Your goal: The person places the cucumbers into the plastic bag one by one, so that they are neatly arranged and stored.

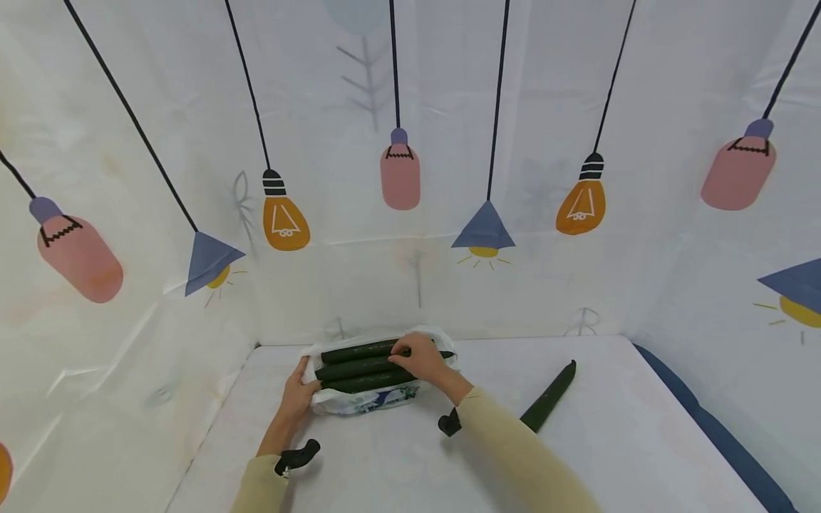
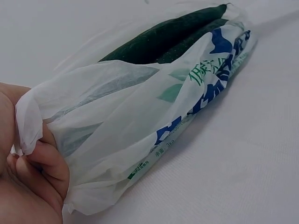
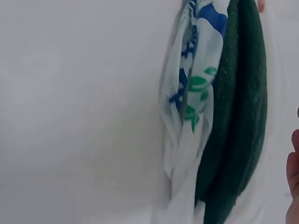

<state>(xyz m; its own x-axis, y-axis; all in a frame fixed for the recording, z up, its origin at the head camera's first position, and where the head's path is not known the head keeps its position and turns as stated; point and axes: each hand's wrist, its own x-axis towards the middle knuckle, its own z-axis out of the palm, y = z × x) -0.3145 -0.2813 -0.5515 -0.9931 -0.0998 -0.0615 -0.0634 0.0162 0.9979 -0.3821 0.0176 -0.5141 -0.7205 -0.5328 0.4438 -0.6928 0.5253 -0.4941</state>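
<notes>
In the head view, several dark green cucumbers lie side by side in a white plastic bag with blue and green print. My left hand is at the bag's left end; the left wrist view shows its curled fingers gripping the gathered bag edge. My right hand is over the right part of the cucumbers, thumb and forefinger curved towards each other. Only some of its fingers show at the right wrist view's edge, so whether they pinch a cucumber is unclear.
A single cucumber lies on the white table to the right, partly behind my right sleeve. Behind the table hangs a white sheet printed with lamps. Dark blue material shows beyond the table's right edge.
</notes>
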